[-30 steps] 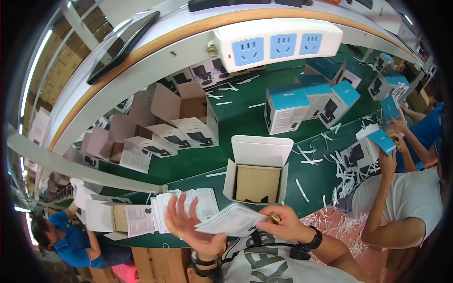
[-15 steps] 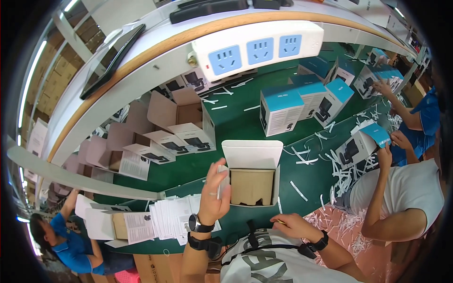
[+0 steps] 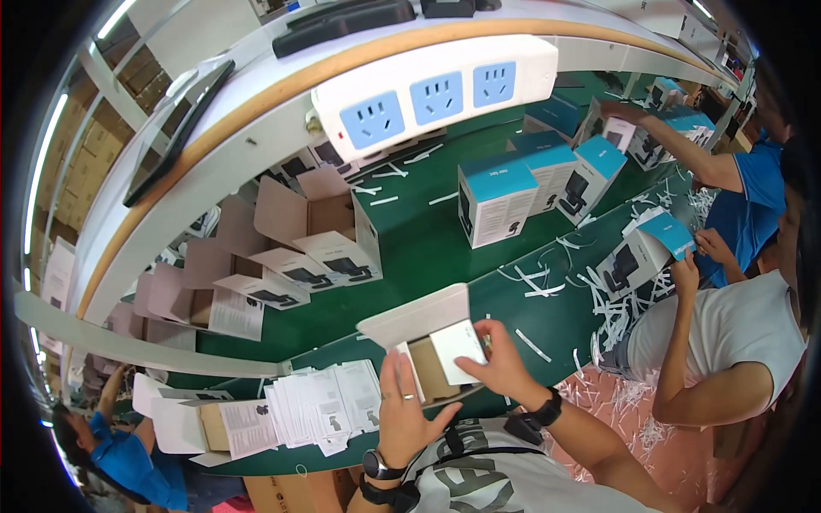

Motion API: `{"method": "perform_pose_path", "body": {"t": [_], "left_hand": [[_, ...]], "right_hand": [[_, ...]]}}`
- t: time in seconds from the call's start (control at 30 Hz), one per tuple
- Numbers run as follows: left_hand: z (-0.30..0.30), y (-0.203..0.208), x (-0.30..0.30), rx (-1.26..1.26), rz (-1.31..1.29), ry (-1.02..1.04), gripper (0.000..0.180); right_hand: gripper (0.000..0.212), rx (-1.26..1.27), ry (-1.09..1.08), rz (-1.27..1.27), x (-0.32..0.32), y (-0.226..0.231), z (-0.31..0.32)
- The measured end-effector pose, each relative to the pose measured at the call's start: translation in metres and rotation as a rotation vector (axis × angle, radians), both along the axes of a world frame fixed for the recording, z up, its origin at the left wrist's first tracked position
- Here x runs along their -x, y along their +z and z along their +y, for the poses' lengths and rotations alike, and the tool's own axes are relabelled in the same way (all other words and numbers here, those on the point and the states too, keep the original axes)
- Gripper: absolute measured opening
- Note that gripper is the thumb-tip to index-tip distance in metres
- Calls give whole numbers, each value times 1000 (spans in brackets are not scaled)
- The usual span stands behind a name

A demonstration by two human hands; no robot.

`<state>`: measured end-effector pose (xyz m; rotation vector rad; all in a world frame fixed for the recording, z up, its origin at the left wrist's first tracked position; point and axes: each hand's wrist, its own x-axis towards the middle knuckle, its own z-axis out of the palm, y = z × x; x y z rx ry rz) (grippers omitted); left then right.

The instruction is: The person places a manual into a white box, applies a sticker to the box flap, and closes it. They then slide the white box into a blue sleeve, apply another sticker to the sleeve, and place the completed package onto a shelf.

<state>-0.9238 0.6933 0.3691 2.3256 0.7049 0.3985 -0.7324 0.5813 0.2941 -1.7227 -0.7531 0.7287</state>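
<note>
Right in front of me is a white cardboard box (image 3: 416, 320) with its lid raised and a brown cardboard insert (image 3: 436, 369) inside. My right hand (image 3: 506, 366) grips its right side, thumb pressed on a white flap (image 3: 455, 349) that lies partly over the insert. Along the left side of the box, my left hand (image 3: 407, 412) rests with fingers stretched out and thumb apart. A stack of white printed leaflets (image 3: 321, 406) lies on the green table to the left of that hand. My right fingertips are partly hidden behind the box.
Open boxes (image 3: 338, 252) line the left side. Closed blue-topped boxes (image 3: 499, 201) stand farther back. A power strip (image 3: 436, 98) hangs from the shelf edge above. White paper strips (image 3: 534, 278) litter the table. Co-workers are at both sides; one pair of hands holds a box (image 3: 637, 261).
My right hand has come up from near my body onto the box's right side. The box has tilted and come nearer, and a white flap now covers part of the insert.
</note>
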Motion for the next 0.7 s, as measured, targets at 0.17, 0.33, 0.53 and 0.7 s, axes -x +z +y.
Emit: {"method": "perform_pose_path", "body": {"t": [0.17, 0.33, 0.53, 0.7], "left_hand": [[-11, 2, -10, -331, 208, -44, 90], [3, -6, -1, -403, 258, -123, 92], [5, -13, 13, -367, 214, -113, 92], [9, -16, 21, -360, 192, -117, 92]], "right_hand": [[65, -18, 32, -414, 22, 33, 6], [37, -12, 134, -479, -3, 52, 10], [15, -1, 13, -649, -5, 59, 34], [16, 34, 42, -749, 1, 62, 38]]}}
